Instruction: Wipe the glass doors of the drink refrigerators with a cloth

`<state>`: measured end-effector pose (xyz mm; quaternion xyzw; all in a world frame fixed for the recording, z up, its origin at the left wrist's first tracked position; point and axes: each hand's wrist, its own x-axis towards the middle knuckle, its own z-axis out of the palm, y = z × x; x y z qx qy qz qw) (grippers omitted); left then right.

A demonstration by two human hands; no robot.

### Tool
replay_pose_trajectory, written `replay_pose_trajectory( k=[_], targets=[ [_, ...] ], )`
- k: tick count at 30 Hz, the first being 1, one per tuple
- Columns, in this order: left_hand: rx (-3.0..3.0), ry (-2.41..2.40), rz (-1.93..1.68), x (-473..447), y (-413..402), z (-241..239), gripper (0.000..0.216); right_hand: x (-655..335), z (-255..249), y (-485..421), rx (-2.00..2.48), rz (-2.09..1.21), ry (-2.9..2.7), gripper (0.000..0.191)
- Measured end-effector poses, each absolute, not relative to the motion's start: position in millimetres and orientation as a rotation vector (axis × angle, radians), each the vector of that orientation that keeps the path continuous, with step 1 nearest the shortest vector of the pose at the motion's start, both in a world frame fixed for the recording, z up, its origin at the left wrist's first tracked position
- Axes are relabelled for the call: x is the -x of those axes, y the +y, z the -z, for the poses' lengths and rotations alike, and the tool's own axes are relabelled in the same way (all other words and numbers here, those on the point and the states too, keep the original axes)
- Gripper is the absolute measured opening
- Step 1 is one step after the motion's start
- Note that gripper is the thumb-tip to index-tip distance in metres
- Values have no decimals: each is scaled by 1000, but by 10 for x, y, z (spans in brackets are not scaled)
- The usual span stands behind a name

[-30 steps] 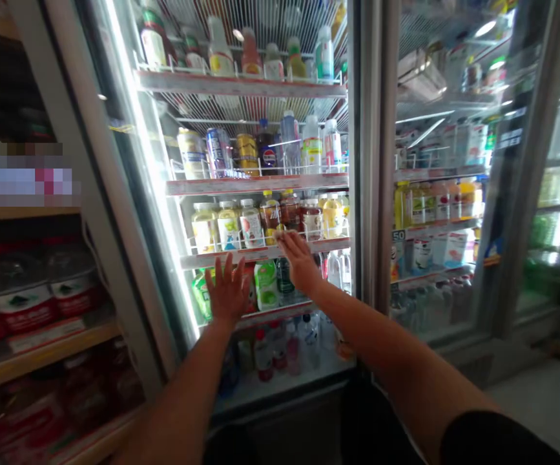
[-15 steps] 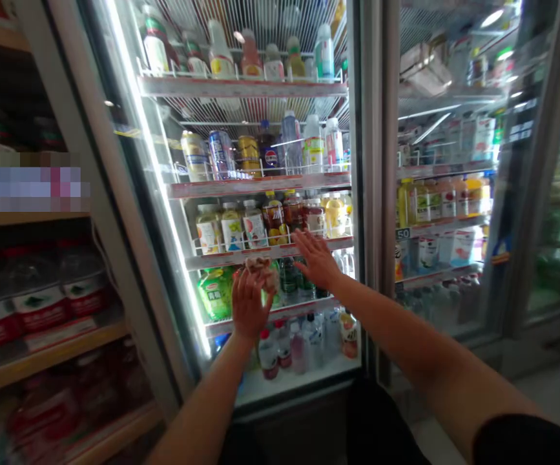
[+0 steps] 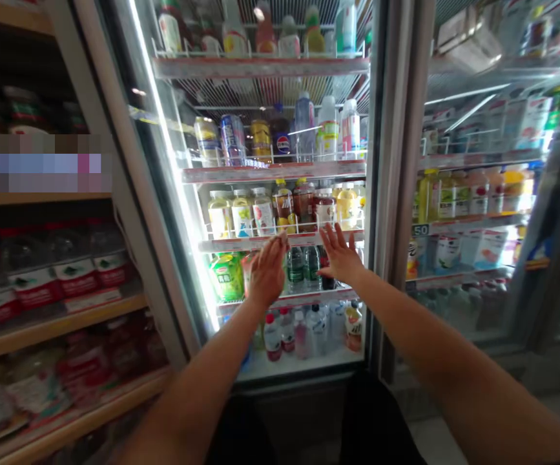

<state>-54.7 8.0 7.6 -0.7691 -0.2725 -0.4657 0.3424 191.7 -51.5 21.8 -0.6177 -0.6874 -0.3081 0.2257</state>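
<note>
Left hand [image 3: 266, 274]: fingers straight, empty, against the lit glass cooler door [image 3: 270, 90].
Right hand [image 3: 340, 259]: fingers splayed wide, near that door's right edge.

At 12 o'clock the top edge cuts off the top-shelf bottles [image 3: 260, 29]. At 9 o'clock a pixelated patch [image 3: 42, 163] hides part of the left shelf [image 3: 66, 321], and the packs below it are blurred. Near centre, the left hand [image 3: 266, 274] covers a bottle behind it. What lies under its palm, and whether it or the right hand [image 3: 340, 258] touches the glass, cannot be told. Labels are too small to read. At 3 o'clock glare washes out the right cooler [image 3: 478, 129]. Both arms run off at 6 o'clock.
</note>
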Motion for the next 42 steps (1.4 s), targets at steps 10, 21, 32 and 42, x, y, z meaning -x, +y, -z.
replay_pose_trajectory(
  k=[10,21,32,42],
  targets=[
    [1876,-818,1384,819,217,-605,60,-1857,-198,-527,1751,854,-1861,129],
    [1812,-748,1287,1385,332,-218,58,-1810,-201,-546,1771,827,-1846,132],
    [1958,-703,1011,1628,260,514,67,-1758,-221,-603,1776,797,-1840,133],
    [1975,-655,826,1738,161,848,82,-1728,-208,-608,1808,766,-1823,134]
  ],
)
